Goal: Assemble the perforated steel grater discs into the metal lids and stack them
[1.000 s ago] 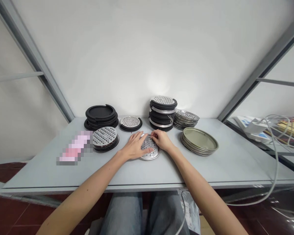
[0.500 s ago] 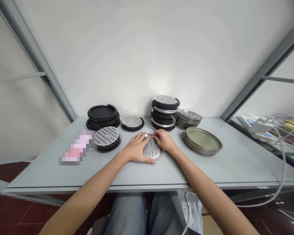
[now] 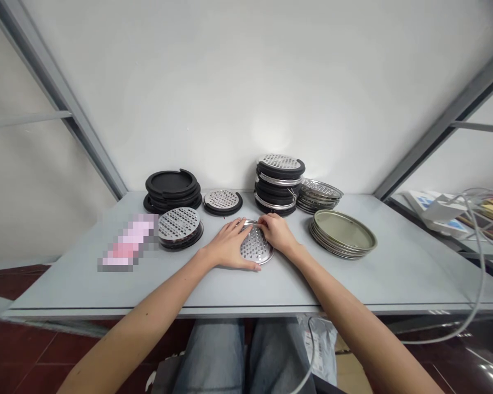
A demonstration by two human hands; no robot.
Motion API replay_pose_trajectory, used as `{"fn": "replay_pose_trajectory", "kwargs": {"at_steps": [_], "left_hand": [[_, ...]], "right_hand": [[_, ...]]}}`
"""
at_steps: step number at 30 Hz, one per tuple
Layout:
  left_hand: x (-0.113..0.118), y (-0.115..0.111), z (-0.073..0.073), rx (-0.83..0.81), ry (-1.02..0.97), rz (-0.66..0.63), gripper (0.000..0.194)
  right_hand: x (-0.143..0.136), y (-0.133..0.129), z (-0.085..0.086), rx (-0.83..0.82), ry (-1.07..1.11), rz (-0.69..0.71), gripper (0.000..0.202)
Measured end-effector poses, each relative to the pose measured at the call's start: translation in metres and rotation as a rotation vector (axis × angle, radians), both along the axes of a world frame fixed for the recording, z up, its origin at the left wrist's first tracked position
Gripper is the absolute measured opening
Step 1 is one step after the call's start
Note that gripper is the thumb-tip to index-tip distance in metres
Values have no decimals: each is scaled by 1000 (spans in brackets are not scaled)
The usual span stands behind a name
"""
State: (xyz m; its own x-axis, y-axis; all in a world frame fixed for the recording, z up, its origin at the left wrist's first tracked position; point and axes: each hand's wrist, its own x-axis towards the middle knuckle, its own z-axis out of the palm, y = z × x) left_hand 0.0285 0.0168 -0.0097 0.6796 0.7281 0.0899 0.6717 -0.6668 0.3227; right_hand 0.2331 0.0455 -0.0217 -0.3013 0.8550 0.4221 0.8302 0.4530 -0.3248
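Observation:
A round, shiny metal grater-like disc with rows of holes lies on the table in front of me. My left hand rests over its left side, fingers spread near the far rim and thumb stretched along the near rim. At the far right edge of the disc, my right hand has its fingers curled and pressed together; whatever is between them is hidden. Beyond stands a black round holder with a perforated disc in it. To the left is a stack topped by a perforated metal disc.
Black round holders are stacked at the back left. A tall pile of holders with metal rings stands behind my hands, beside stacked shiny discs. Olive round plates sit at the right. A white cable hangs over the right edge.
The view has shifted slightly. Both hands stay at the disc in nearly the same pose, with the right fingers still pressed together at its far right edge.

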Motion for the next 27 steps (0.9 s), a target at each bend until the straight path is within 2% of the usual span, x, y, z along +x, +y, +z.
{"fn": "replay_pose_trajectory", "kwargs": {"at_steps": [7, 13, 21, 27], "left_hand": [[0, 0, 2, 3, -3, -9, 118], [1, -2, 4, 6, 1, 20, 118], [-1, -3, 6, 13, 1, -11, 123], [-3, 0, 4, 5, 22, -11, 124]], "right_hand": [[0, 0, 0, -6, -29, 5, 13], [5, -1, -1, 38, 27, -81, 12], [9, -1, -4, 37, 196, 108, 15], [9, -1, -2, -29, 175, 118, 15]]}}
